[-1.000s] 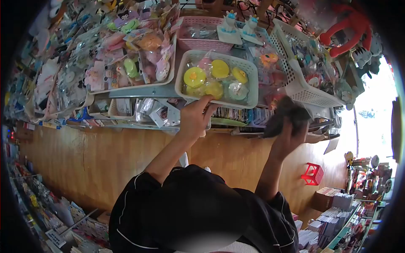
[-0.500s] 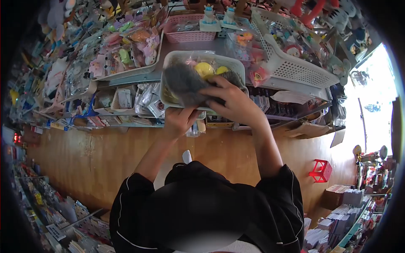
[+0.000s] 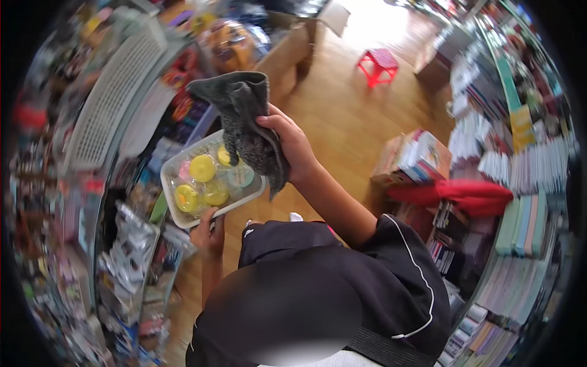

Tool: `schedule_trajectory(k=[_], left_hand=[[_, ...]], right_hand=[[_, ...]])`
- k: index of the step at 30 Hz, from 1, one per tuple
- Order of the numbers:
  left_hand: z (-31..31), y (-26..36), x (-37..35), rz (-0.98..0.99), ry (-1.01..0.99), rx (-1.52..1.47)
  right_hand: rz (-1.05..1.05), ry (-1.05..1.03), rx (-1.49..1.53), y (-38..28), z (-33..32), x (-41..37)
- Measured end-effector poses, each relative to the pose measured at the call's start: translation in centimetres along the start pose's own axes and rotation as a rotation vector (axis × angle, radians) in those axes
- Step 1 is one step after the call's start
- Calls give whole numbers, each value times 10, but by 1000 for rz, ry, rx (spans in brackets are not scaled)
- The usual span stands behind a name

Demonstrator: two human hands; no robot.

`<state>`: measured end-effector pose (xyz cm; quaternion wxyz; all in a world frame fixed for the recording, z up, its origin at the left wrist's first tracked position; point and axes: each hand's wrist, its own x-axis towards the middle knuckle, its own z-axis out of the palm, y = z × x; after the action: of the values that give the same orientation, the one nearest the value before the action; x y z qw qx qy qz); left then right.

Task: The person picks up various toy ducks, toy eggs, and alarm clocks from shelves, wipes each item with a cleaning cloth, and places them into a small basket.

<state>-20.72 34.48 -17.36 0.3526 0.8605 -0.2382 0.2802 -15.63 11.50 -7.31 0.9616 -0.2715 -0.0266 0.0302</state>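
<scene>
My left hand grips the near edge of a white plastic basket, its fingers closed on the rim. Inside the basket lie several round yellow items in clear wrapping, with a pink one and a pale green one among them. A crumpled dark grey cloth is pinched in my right hand. It hangs down over the right side of the basket and hides part of what lies there.
Shelves packed with bagged goods and a white perforated basket line the left. A red stool stands on the wooden floor. On the right are a box of books, a red cloth and stacked notebooks.
The view has swung right, toward the aisle with the stool. The basket has come away from the shelf in my left hand. My right hand has raised the cloth off its contents.
</scene>
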Motion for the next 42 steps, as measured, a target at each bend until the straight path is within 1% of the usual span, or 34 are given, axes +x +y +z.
schedule_trajectory(k=[1, 3, 4, 5, 7, 8, 9, 11, 12, 13, 14, 15, 16, 17, 18, 19, 21, 22, 23, 25, 27, 28, 29, 30, 31, 32, 33, 35, 36, 37, 39, 40, 41, 42], left_hand=[[24, 6, 9, 27, -29, -29], [70, 17, 22, 194, -107, -60], [91, 22, 32, 231, -186, -68], [112, 27, 40, 261, -223, -98], [158, 40, 62, 341, -277, -192], [182, 44, 74, 379, -321, -228], [207, 51, 88, 415, -350, -262], [263, 63, 114, 548, -418, -392], [290, 69, 125, 551, -479, -421], [318, 78, 140, 576, -490, -450], [343, 91, 154, 675, -527, -452], [365, 103, 166, 766, -563, -445], [389, 118, 178, 805, -537, -474], [411, 134, 194, 870, -529, -512], [439, 148, 207, 902, -467, -577], [465, 168, 218, 933, -414, -653], [501, 201, 239, 931, -546, -641], [522, 220, 251, 912, -582, -693], [544, 237, 261, 950, -596, -727], [588, 270, 277, 1018, -516, -773], [620, 306, 292, 1167, -454, -739], [630, 327, 297, 1129, -505, -813], [640, 347, 304, 1097, -546, -883], [648, 362, 308, 1113, -547, -885], [655, 375, 312, 1093, -636, -957], [667, 391, 318, 1070, -710, -1031], [681, 405, 325, 1082, -699, -1033], [706, 424, 331, 1103, -807, -1120], [717, 438, 333, 1059, -845, -1153], [730, 450, 333, 1062, -848, -1155], [762, 475, 334, 959, -949, -1151], [781, 491, 334, 900, -1002, -1147], [801, 509, 332, 911, -1005, -1150], [821, 529, 330, 752, -1138, -1149]], right_hand=[[-39, 29, 4, -20, -19, -6], [-141, 95, 125, -59, -55, -25], [-214, 147, 140, -78, -71, -34], [-258, 182, 150, -94, -89, -43], [-398, 316, 249, -122, -130, -61], [-424, 287, 252, -136, -155, -72], [-476, 313, 256, -151, -171, -81], [-655, 568, 189, -179, -200, -93], [-725, 694, 178, -191, -218, -101], [-745, 764, 162, -203, -240, -113], [-774, 834, 159, -216, -252, -124], [-772, 817, 222, -227, -265, -136], [-846, 1053, 263, -240, -270, -139], [-816, 719, 269, -243, -296, -162], [-892, 1095, 309, -256, -285, -156], [-969, 1121, 365, -259, -300, -165], [-1082, 1300, 433, -262, -322, -183], [-1133, 1315, 449, -264, -322, -186], [-1198, 1341, 445, -267, -323, -188], [-1300, 1378, 440, -281, -336, -192], [-1355, 1523, 488, -290, -355, -199], [-1366, 1528, 486, -298, -370, -207], [-1355, 1486, 469, -306, -391, -217], [-1341, 1447, 465, -316, -401, -218], [-1323, 1408, 457, -325, -412, -218], [-1364, 1483, 394, -340, -426, -217], [-1376, 1471, 392, -361, -430, -215], [-1247, 1506, 345, -392, -432, -213], [-1218, 1520, 395, -412, -424, -206], [-1221, 1522, 398, -425, -427, -200], [-1372, 1448, 411, -446, -440, -191], [-1363, 1448, 417, -451, -447, -186], [-1330, 1362, 416, -449, -465, -188], [-1358, 1383, 463, -457, -474, -178]])
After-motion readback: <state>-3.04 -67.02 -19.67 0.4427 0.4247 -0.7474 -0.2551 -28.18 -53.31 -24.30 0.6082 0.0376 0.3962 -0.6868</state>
